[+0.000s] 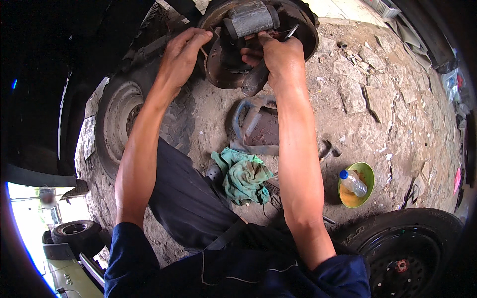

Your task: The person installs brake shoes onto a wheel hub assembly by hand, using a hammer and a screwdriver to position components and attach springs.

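Observation:
A drum brake assembly (310,30) is at the top of the head view, with a grey wheel cylinder (252,21) and a reddish coil spring (250,37) below it. My left hand (185,47) grips the outer edge of the curved brake shoe (214,58) on the left; some fingertips are hidden behind it. Closed beside the spring is my right hand (283,54), around what looks like a screwdriver (256,79). Its dark handle points down and left, and a metal shaft shows past the knuckles. My palm covers its middle.
Below the brake lie a cut-open blue container (242,121) and a green rag (244,178). A green bowl (368,174) holds a plastic bottle (354,183). Tyres stand at left (119,116) and lower right (397,248). Broken stone paving (382,107) covers the ground.

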The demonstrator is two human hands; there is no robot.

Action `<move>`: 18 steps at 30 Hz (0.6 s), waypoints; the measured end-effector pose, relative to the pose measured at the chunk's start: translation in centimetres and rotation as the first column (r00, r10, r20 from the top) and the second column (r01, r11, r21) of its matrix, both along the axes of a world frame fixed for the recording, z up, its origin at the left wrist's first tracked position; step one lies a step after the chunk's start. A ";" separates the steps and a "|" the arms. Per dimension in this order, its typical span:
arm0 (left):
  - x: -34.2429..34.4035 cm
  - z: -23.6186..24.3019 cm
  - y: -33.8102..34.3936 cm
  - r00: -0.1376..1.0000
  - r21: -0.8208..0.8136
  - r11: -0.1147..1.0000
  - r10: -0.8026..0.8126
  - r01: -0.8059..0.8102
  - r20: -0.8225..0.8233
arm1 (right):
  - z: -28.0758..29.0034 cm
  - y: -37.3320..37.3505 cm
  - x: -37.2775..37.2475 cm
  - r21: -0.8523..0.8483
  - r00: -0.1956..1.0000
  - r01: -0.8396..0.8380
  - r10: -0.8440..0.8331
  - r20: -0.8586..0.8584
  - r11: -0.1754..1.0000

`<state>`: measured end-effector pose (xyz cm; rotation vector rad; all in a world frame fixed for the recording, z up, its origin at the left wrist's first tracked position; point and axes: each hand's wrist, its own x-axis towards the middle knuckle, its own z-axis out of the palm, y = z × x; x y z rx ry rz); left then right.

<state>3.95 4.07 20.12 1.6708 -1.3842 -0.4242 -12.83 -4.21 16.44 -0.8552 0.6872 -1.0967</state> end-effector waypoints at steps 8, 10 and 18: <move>-2.6 0.2 0.5 0.933 -0.063 0.972 0.236 -0.227 0.272 | 0.4 0.0 -0.7 0.032 0.999 -0.025 0.026 -0.019 0.999; -2.6 0.4 0.4 0.892 -0.139 0.966 0.253 -0.216 0.376 | 0.6 0.1 -1.0 0.061 0.999 -0.035 0.036 -0.019 0.998; -2.2 -0.1 0.7 0.943 -0.141 0.980 0.177 -0.142 0.280 | 0.3 -0.2 -1.3 0.084 0.999 -0.008 0.004 0.046 0.996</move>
